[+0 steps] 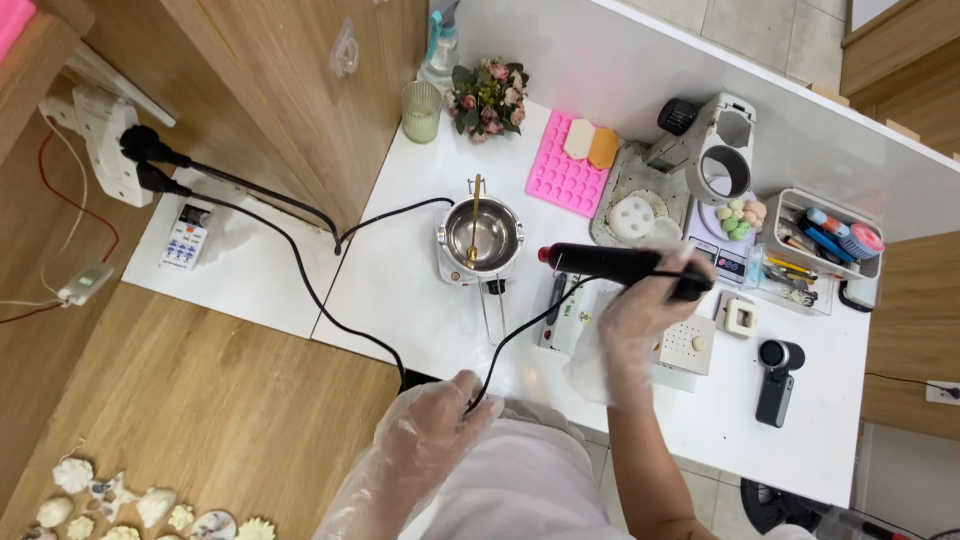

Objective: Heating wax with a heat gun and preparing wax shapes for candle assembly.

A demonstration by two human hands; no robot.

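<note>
So the right hand (645, 310), in a clear plastic glove, had its fingers wrapped tight around a black wand-style heat tool (625, 265), held flat over the white table (400, 290) with its red tip pointing to 9 o'clock. That tip sat just beside the little steel pot (482, 235), which was on a small warmer with a gold stirrer standing in it. The left hand (440, 410), gloved too, was down at about 7 o'clock from the right one, fingers pinched shut on the tool's black cord (520, 335) near the table edge.

Stuff crowding around: a pink silicone mold (560, 180) at 12 o'clock from the tool, a white round mold on a grey tray (632, 215) right behind it, a white box (688, 345) under the right wrist, and a small black camera (777, 375) at 4 o'clock. A bunch of dried flowers (488, 98) sat far back, and an organizer bin (820, 235) was off at 2 o'clock.
</note>
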